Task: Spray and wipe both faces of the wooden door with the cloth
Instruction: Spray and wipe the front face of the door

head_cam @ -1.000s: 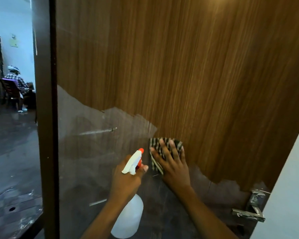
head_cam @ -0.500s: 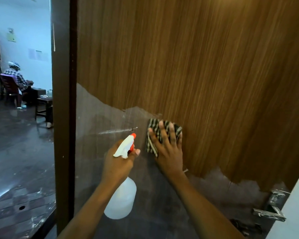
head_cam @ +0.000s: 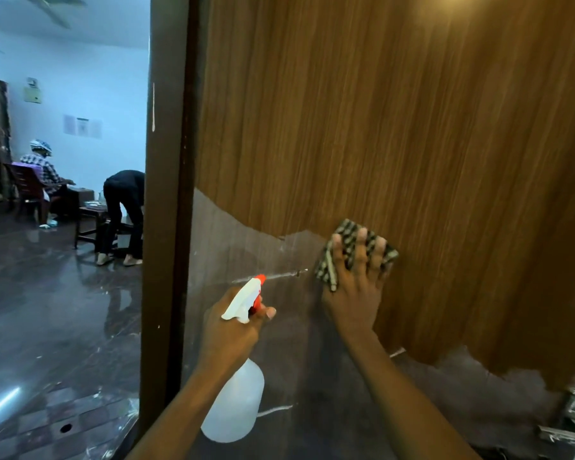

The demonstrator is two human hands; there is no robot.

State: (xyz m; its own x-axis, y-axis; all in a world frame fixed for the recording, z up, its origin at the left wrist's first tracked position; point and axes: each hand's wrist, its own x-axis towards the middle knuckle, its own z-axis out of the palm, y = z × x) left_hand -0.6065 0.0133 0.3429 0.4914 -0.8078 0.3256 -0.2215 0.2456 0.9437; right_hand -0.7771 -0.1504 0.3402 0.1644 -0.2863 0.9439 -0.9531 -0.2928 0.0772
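The wooden door [head_cam: 395, 121] fills most of the view, brown grain above and a torn greyish film over its lower part. My right hand [head_cam: 354, 287] presses a checked cloth [head_cam: 349, 240] flat against the door at the film's upper edge, fingers spread over it. My left hand [head_cam: 231, 330] grips a white spray bottle [head_cam: 234, 403] by the neck, index finger on the trigger. Its orange nozzle [head_cam: 260, 279] points at the door, left of the cloth.
The door's dark edge [head_cam: 166, 210] runs down the left of the face. A metal lever handle [head_cam: 568, 429] sits at the lower right. Beyond the doorway lies a glossy dark floor [head_cam: 47, 310], with a seated person [head_cam: 42, 174], a bending person [head_cam: 123, 214] and a low table.
My right hand slid the cloth up the door. The view has swung left and up, showing more of the room and a second, bending person. The bottle stays aimed at the door.
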